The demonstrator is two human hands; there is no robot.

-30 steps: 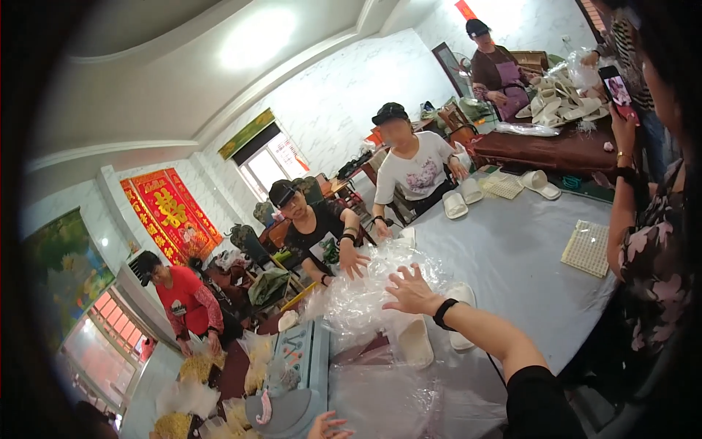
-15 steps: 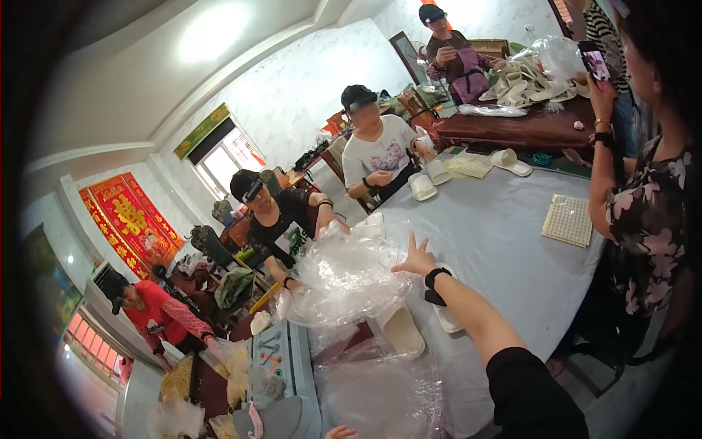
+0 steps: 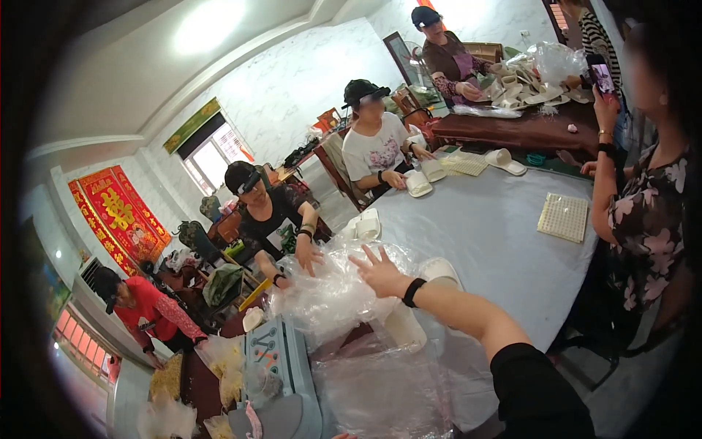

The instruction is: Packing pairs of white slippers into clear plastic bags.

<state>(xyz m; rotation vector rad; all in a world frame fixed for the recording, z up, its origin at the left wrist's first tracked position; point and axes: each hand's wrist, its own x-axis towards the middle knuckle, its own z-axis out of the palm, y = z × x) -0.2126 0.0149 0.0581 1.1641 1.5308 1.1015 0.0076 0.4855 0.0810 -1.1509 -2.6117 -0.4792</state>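
My right hand reaches over the heap of clear plastic bags, fingers spread, holding nothing; whether it touches the plastic I cannot tell. Cream slippers lie close by: one slipper under the wrist, partly covered by plastic, and another slipper just beyond the wrist. More flat clear plastic lies spread nearer to me. Only a sliver of my left hand shows at the bottom edge, its fingers hidden. A co-worker's two hands are on the far side of the heap.
A grey-blue plastic case stands left of the bags. Further slippers and sheets of small stickers rest on the grey-covered table. Co-workers sit around it; a person at right holds up a phone.
My right hand has moved left and slightly lower, over the plastic. My left hand has sunk almost out of view. The co-worker opposite now has a hand spread over the bags, which lie flatter.
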